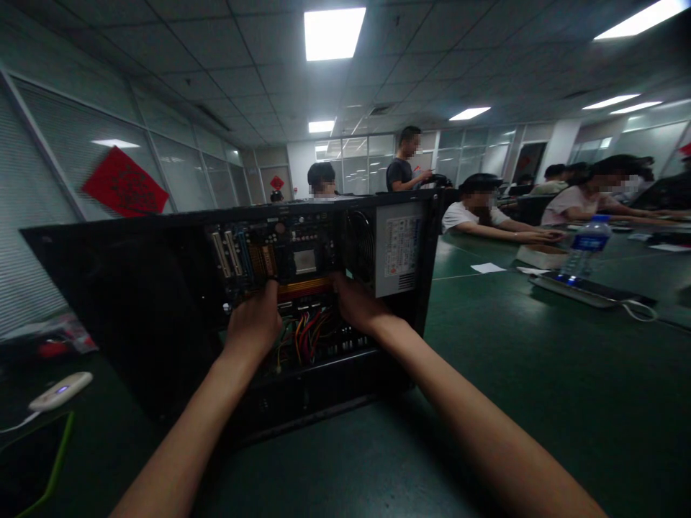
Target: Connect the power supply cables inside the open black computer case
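Observation:
An open black computer case (pixel 302 392) stands on the table in front of me, its inside facing me. Both my hands reach into it, at the two ends of a memory stick (pixel 307 288) with a gold and red heat spreader. My left hand (pixel 253 318) is closed at the stick's left end, thumb pointing up. At the other end my right hand (pixel 359 306) is closed too, its fingertips partly hidden. Behind the stick is the motherboard (pixel 305 260) with pale slots. Red, yellow and green cables (pixel 307 334) hang below it. A power supply (pixel 399 248) sits at the upper right.
On the green table (pixel 518 360), a water bottle (pixel 587 248) stands on a dark flat device, near a small box (pixel 541 256) and a sheet of paper (pixel 486 268). A white mouse (pixel 61 392) and a green-edged phone (pixel 35 460) lie at left. Several people sit or stand beyond.

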A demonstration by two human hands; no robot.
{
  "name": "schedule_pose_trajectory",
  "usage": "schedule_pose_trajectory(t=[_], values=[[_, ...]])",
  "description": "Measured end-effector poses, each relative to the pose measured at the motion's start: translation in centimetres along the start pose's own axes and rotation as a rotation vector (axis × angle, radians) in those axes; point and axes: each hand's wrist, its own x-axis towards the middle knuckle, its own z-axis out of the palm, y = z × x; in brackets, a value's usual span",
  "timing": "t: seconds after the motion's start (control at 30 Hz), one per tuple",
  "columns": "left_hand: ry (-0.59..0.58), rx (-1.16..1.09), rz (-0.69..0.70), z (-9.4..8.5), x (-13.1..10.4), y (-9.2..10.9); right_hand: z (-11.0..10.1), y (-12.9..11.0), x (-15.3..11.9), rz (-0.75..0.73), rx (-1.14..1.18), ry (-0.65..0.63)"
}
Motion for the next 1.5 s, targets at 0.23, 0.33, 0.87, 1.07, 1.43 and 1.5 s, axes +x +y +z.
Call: schedule_pose_trajectory(t=[0.23,0.33,0.87,1.07,1.43,1.5], values=[[0.063,-0.151,0.089,1.4,0.7,-1.5,-0.2,-0.2,-0.1,-0.028,0.01,-0.008],[0.081,-0.229,0.076,1.7,0.9,-1.8,0.1,-0.1,-0.1,-0.051,-0.012,0.02],[-0.326,-0.429,0.198,-0.9,-5.7,-4.6,-1.6,-0.8,-3.2,-0.237,0.158,-0.265],[-0.478,-0.117,0.099,-1.1,-8.7,-5.8,-2.7,-0.7,-6.2,-0.267,-0.085,-0.541],[-0.368,-0.074,0.138,-1.5,-9.5,-2.8,-3.4,1.7,-8.1,-0.326,-0.233,-0.359],[-0.375,-0.092,0.169,-1.6,-9.6,-1.0,-4.2,3.0,-8.8,-0.306,-0.228,-0.379]])
